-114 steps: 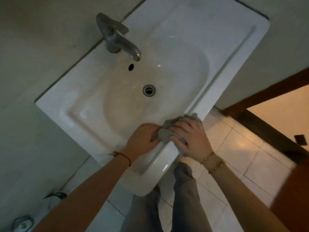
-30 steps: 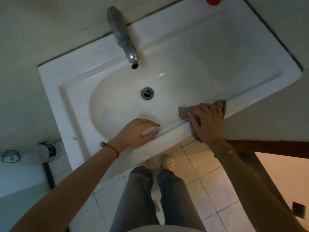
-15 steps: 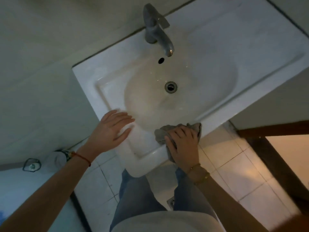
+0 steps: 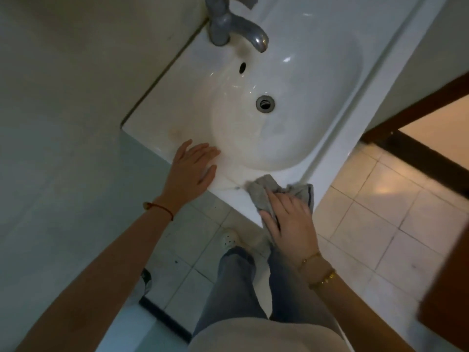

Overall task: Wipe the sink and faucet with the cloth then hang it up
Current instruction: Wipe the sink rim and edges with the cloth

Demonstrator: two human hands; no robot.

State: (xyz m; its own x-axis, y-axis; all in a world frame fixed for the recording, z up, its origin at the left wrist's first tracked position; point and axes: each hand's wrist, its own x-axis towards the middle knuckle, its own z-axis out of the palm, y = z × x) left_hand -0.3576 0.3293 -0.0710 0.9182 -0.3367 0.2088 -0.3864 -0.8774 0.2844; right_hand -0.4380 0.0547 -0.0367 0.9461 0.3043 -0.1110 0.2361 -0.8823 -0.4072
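Note:
A white ceramic sink [image 4: 162, 118] fills the upper middle of the head view, with a round drain [image 4: 265, 104] in its basin. A grey metal faucet [image 4: 236, 26] stands at its back edge against the wall. My right hand [image 4: 289, 219] presses a crumpled grey cloth [image 4: 264, 190] onto the sink's near front corner, fingers gripping it. My left hand [image 4: 194, 166] lies flat and open on the sink's left rim, holding nothing. Part of the cloth is hidden under my right hand.
A pale wall [image 4: 76, 97] runs along the left. White floor tiles [image 4: 380, 224] lie below and to the right. A dark wooden door frame [image 4: 418, 100] and a brown door edge [image 4: 451, 288] stand at the right. My legs and a white shoe [image 4: 229, 238] are under the sink.
My right hand has slid the cloth along the front rim to the sink's near corner. My left hand stays flat on the left rim. The camera view has swung.

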